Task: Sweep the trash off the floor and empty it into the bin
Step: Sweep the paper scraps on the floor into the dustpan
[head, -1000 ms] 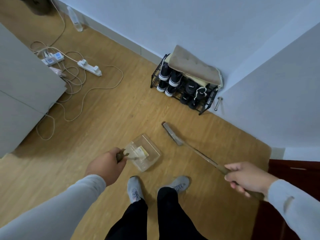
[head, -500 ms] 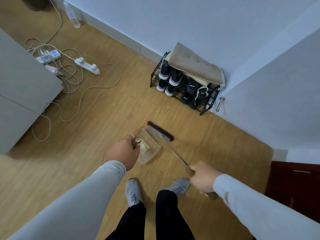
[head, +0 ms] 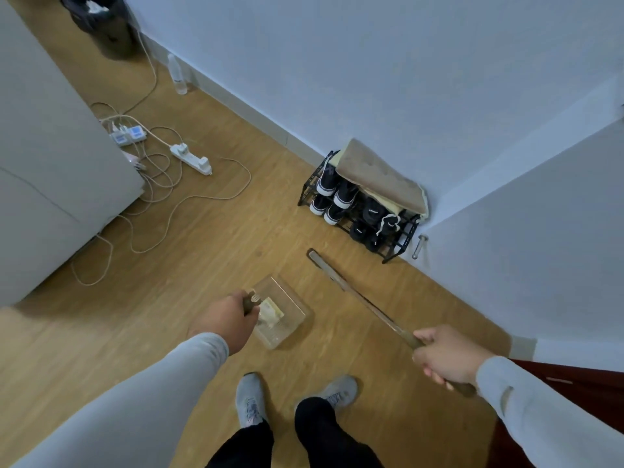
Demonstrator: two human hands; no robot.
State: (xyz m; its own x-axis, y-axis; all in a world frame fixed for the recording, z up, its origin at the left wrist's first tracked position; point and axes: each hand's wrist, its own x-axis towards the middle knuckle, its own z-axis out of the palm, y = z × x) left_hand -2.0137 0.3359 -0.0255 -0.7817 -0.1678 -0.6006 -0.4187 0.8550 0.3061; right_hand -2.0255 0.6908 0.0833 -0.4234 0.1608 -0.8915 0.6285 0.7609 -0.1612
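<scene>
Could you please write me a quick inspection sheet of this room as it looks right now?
Surface: wood floor, no loose trash seen.
Job's things: clear dustpan holding yellowish trash; broom apart from it; bin far off by the wall.
Clutter: bottle, shoe rack with cushion on top.
Grippers: left hand on dustpan handle; right hand on broom handle.
Cables: power strips and loose cords by the cabinet.
Surroundings: white walls, dark red door.
</scene>
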